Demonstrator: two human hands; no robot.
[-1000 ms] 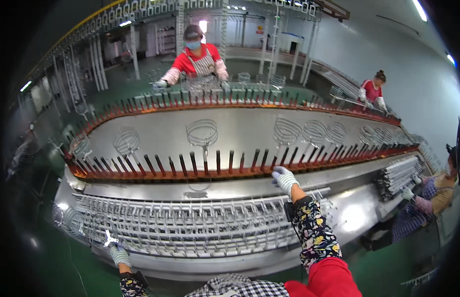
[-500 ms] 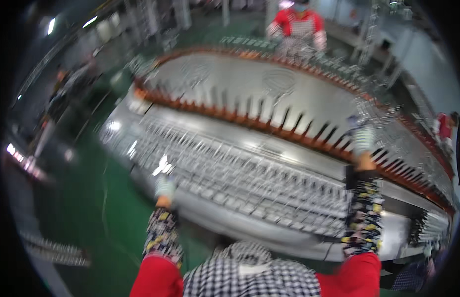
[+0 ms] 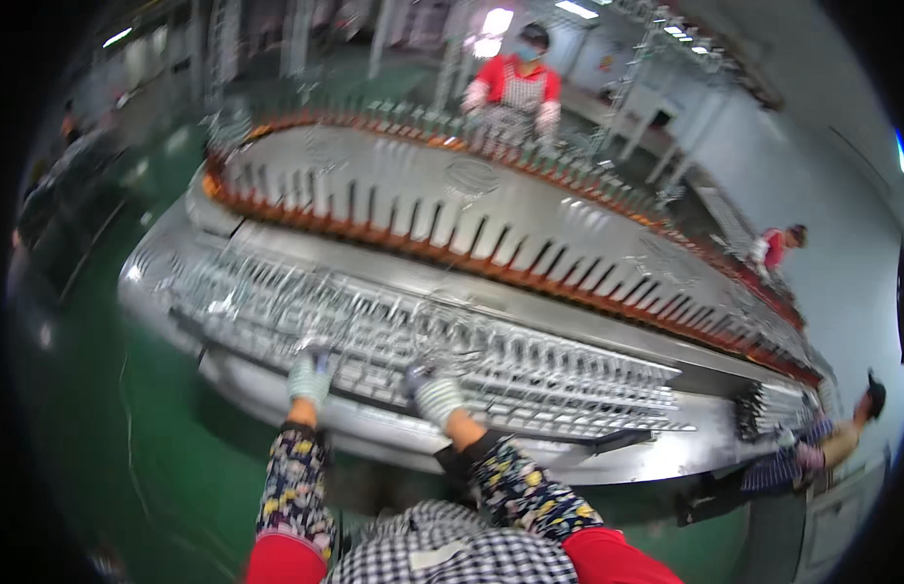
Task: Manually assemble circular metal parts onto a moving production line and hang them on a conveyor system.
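My left hand (image 3: 311, 376), in a pale striped glove with dark fingertips, is at the near edge of the rows of shiny metal bars (image 3: 569, 375). My right hand (image 3: 434, 392), gloved alike, reaches over the same rows a little to the right. Just beyond its fingers is a blurred cluster of shiny wire-like pieces (image 3: 450, 352); whether the hand grips them I cannot tell. The fingers of both hands are smeared by motion and partly hidden. Dark flowered sleeves cover both forearms.
Behind the bars runs an orange-brown loop track (image 3: 452, 255) with upright dark prongs around a metal table top (image 3: 394, 161). A person in red (image 3: 518, 88) stands across it. Another person (image 3: 778, 248) is at the far right, and one (image 3: 831, 438) at the near right end.
My right hand has come back from the pronged track, down and left, to the metal bars. The left hand stays near the front edge, without the bright shiny shape seen beside it earlier.
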